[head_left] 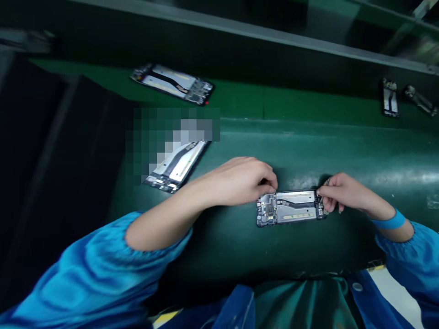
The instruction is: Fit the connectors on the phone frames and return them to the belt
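An opened phone (297, 208) lies on the green mat in front of me, its circuit board at the left end and a dark ribbon cable running along its silver middle. My left hand (248, 178) is closed, thumb and forefinger pinched at the phone's upper edge beside the board. Whatever sits between those fingertips is hidden. At the phone's right end, my right hand (346, 194) is closed, with thumb and fingers gripping the corner. Something small and shiny shows at its fingertips, too unclear to name.
Another opened phone (183, 162) lies tilted left of my hands, partly pixelated. Behind it rests a further opened phone (174, 84). Two more are at the far right, including a phone (390, 98). A dark panel (61, 160) fills the left side; a metal rail (240, 34) crosses the back.
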Motion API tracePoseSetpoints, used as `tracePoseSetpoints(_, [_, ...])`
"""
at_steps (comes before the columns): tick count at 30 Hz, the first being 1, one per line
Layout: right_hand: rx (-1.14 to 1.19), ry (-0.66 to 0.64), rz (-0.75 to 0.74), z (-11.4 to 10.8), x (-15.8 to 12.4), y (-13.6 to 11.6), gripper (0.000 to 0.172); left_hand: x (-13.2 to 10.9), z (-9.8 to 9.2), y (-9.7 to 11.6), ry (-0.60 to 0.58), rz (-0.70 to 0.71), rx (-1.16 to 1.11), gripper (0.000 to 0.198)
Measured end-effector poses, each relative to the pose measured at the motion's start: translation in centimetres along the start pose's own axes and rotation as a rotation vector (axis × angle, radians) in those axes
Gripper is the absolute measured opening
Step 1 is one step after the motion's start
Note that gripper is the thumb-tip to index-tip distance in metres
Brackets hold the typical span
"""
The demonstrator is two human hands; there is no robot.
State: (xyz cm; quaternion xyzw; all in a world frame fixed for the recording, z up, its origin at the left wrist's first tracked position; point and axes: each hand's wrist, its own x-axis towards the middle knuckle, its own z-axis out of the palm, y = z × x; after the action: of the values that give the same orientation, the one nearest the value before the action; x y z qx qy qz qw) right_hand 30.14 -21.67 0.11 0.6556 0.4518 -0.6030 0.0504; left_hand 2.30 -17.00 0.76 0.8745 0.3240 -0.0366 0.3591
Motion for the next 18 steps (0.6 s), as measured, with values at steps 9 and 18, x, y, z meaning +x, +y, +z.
tracePoseSetpoints(9, [0.009,-0.030,0.040,-0.2,-0.1,-0.2,0.034,0.6,1.1,-1.0,0.024,0.068,-0.156,0.019])
tracePoseSetpoints(18, [0.041,-0.046,-0.002,-0.3,0.2,0.4,0.032,0.7,0.9,-1.5,0.021,0.095,-0.222,0.021])
